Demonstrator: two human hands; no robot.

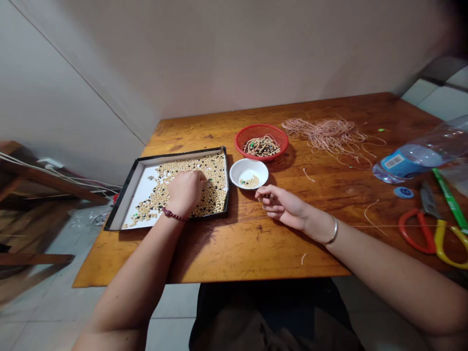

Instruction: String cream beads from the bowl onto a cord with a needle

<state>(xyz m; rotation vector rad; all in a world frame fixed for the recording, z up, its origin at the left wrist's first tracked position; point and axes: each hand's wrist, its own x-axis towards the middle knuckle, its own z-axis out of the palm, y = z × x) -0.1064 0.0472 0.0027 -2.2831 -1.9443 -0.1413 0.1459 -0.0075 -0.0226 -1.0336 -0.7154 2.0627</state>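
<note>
My left hand (187, 190) is over a shallow black-edged tray (136, 195), its fingers closed and pointing down among many small cream and black beads (214, 197). Its fingertips are mostly hidden, so whatever they pinch does not show. Just right of the tray, my right hand (283, 207) hovers above the table with curled fingers, thumb and forefinger together. A small dark spot shows at those fingers, too small to name. Near its fingertips stands a white bowl (239, 168) with some cream beads and a green one inside.
Behind the bowl sits a red basket (241, 141) of strung beads. Tangled pink string (329, 134) lies to its right. Farther right are a plastic bottle (413, 161) on its side, a blue cap (404, 192), red-and-yellow scissors (417, 229) and a green pen-like stick (451, 202).
</note>
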